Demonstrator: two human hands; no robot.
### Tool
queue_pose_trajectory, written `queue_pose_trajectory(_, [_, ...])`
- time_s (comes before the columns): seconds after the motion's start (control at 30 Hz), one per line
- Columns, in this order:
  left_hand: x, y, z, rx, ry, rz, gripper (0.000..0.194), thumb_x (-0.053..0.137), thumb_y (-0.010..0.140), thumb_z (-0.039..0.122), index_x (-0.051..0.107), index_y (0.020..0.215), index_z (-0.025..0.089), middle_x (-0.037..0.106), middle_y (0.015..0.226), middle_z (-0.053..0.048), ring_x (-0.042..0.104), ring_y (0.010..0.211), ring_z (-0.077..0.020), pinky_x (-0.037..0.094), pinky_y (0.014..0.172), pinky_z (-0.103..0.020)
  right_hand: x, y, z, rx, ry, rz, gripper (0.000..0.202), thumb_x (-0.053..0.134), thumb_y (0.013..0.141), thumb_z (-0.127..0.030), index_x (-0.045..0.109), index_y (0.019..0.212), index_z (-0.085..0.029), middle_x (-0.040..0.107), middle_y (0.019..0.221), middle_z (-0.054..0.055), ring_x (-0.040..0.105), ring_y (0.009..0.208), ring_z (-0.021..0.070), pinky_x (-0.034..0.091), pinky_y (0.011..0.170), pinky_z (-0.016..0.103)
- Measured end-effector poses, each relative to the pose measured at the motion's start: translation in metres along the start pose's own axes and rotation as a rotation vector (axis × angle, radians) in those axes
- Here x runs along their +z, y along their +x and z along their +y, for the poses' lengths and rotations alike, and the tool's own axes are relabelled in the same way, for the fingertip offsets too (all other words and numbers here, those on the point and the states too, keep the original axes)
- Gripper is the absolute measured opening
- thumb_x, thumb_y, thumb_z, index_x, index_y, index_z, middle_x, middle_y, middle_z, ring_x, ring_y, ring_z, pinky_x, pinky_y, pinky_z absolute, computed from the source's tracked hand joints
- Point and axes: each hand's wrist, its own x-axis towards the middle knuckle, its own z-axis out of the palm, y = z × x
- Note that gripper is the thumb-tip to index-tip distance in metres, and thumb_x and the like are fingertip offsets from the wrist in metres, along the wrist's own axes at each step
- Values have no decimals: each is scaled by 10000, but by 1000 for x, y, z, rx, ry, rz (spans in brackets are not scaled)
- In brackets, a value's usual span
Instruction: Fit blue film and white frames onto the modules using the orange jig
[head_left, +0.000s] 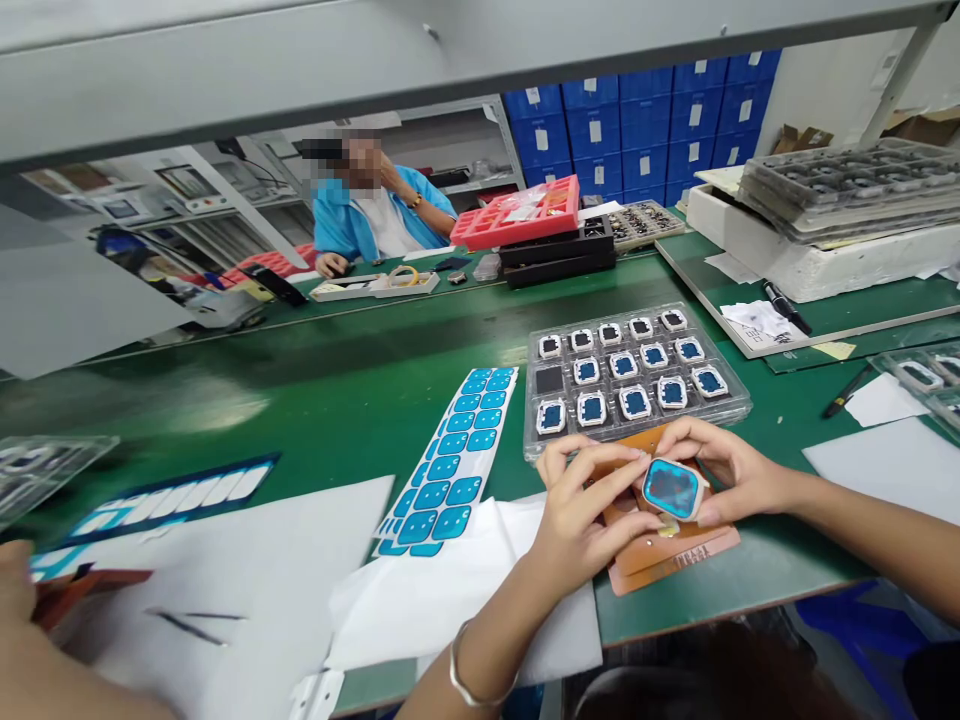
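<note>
A silver watch case (674, 489) with a blue film on its face is held up between both hands, above an orange-brown fixture (652, 570). My left hand (592, 505), with a bracelet on its wrist, has fingertips at the case's left edge and its thumb at the lower edge, by a small yellowish tab. My right hand (731, 470) grips the case from the right, thumb below and index finger above. Just behind, a clear tray (534, 440) holds several white-framed cases. Left of the hands lie sheets of blue stickers (444, 467) and white cloth (427, 600).
At the left edge, another person's hand (15, 590) is near tweezers (187, 625) on a white sheet. A person in blue (337, 225) sits across the bench. Red (517, 215) and black trays stand behind; stacked trays (847, 200) and a pen (786, 306) are right.
</note>
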Motion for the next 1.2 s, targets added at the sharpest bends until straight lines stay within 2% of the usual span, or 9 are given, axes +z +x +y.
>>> queue_pose_trajectory(0.13, [-2,2,-5,-45,17,19,339,647,876,458,640,1172,292,679,1070,-50,492,1005,-240,386,900,-427,-4,0,4,125,265,67,541,831,701,-410,523,1092,-198,704,986,50,684,870,165,505,783,298])
queue_pose_trajectory(0.23, [-13,4,-20,-217,106,49,274,626,901,420,645,1143,293,682,1077,-44,522,1020,-244,392,916,-438,-6,1,5,150,348,92,544,846,668,-407,552,1072,-193,712,1007,65,694,903,179,503,820,304])
queue_pose_trajectory(0.3, [-28,4,-34,-384,173,4,314,628,885,443,637,1159,289,673,1138,-52,520,1070,-266,396,944,-456,-7,1,3,153,346,92,536,845,661,-406,566,1066,-193,714,994,66,695,900,182,505,811,300])
queue_pose_trajectory(0.47, [-89,-9,-61,-969,431,-418,505,713,716,549,648,1156,311,536,1386,-63,363,1283,-404,396,970,-527,-14,0,1,166,256,51,527,823,666,-442,569,1068,-215,705,993,64,688,903,204,509,809,323])
queue_pose_trajectory(0.57, [-116,-21,-68,-1175,533,-583,519,735,654,537,665,1110,301,474,1428,-79,324,1334,-440,375,997,-566,-21,-2,5,189,212,4,539,803,674,-496,559,1080,-238,703,982,61,691,874,219,515,786,334])
queue_pose_trajectory(0.7, [-126,-29,-78,-1241,562,-609,422,737,633,518,692,970,268,502,1353,-106,386,1315,-429,376,1003,-556,-25,-4,11,196,203,-28,555,794,673,-531,558,1091,-252,709,979,73,697,871,241,521,759,338])
queue_pose_trajectory(0.97, [-115,-31,-94,-1218,552,-643,345,732,643,469,661,914,267,473,1359,-84,382,1290,-394,376,985,-537,-26,-1,3,124,137,-27,489,783,723,-472,563,1098,-249,709,949,39,682,828,189,503,713,289])
queue_pose_trajectory(1.07, [-113,-31,-95,-1219,552,-643,330,740,633,453,651,880,253,472,1343,-90,376,1285,-398,381,975,-529,-32,13,-7,64,-100,75,459,748,760,-466,545,1102,-237,699,969,52,672,823,193,497,698,301])
queue_pose_trajectory(1.2, [-112,-29,-95,-1209,560,-643,320,741,634,429,626,863,237,468,1338,-100,395,1272,-389,395,962,-519,-37,60,-23,-6,-798,132,416,680,807,-447,554,1109,-190,681,916,56,620,733,181,454,614,285])
